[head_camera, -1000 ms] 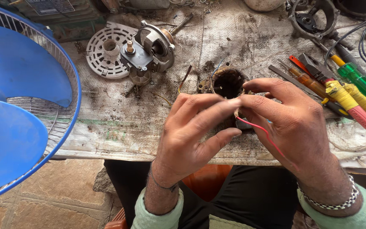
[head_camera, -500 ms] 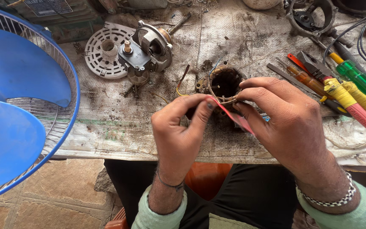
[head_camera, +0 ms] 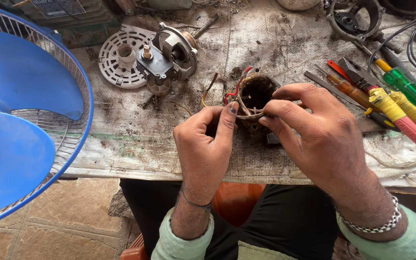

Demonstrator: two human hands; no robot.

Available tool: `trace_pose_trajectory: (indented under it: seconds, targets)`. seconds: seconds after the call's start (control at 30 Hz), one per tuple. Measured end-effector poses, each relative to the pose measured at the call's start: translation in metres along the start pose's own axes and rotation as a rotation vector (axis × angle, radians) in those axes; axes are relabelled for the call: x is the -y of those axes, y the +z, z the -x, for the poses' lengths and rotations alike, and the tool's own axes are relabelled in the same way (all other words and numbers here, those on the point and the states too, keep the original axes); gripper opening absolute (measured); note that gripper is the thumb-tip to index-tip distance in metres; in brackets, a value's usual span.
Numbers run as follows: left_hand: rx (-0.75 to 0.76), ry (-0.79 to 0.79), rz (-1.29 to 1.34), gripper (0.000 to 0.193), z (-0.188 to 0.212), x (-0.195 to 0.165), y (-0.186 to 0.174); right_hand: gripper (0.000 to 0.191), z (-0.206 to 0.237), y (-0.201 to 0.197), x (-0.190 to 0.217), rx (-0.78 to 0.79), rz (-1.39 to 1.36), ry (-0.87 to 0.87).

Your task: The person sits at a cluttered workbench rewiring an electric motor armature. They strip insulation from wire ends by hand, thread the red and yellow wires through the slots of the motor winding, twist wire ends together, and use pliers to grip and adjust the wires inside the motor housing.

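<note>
A small round motor stator (head_camera: 255,91) with copper windings and red and yellow leads stands on the grimy workbench (head_camera: 136,149). My left hand (head_camera: 203,144) pinches the near rim of its winding with thumb and forefinger. My right hand (head_camera: 321,139) grips the same rim from the right, fingers curled over the coil. A thin cord or wire runs between the two hands at the rim. The lower half of the stator is hidden behind my fingers.
A blue fan with wire guard (head_camera: 20,120) fills the left side. A white round fan cover (head_camera: 121,55) and a metal motor housing (head_camera: 172,50) lie at the back. Screwdrivers and pliers (head_camera: 386,98) lie to the right, with another motor part (head_camera: 355,19) behind.
The stator has come into plainer view as my hands drew apart and lowered onto its near rim. The red wire seen earlier between my fingers is no longer stretched out.
</note>
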State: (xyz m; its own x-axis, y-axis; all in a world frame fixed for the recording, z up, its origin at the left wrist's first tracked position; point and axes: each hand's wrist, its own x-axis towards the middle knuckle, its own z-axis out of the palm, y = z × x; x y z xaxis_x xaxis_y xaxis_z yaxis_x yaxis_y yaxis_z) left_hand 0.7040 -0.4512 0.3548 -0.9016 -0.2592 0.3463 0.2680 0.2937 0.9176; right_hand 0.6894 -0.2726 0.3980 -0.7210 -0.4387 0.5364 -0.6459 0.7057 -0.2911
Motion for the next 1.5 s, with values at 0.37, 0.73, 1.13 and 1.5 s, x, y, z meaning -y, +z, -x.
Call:
trace_pose_trajectory:
  seconds: [0.37, 0.73, 1.13, 1.5]
  targets:
    - [-0.093, 0.266, -0.065, 0.021, 0.011, 0.005, 0.004, 0.02, 0.008, 0.003, 0.003, -0.032, 0.045, -0.009]
    - [0.021, 0.481, -0.371, 0.021, 0.03, -0.023, 0.013, 0.021, 0.027, -0.014, 0.003, -0.036, 0.038, -0.039]
    - [0.051, 0.5, -0.39, 0.026, 0.044, -0.037, 0.016, 0.022, 0.038, -0.035, 0.004, -0.032, 0.004, -0.058]
    - [0.07, 0.517, -0.421, 0.027, 0.054, -0.052, 0.02, 0.019, 0.047, -0.048, 0.003, -0.016, -0.043, -0.031]
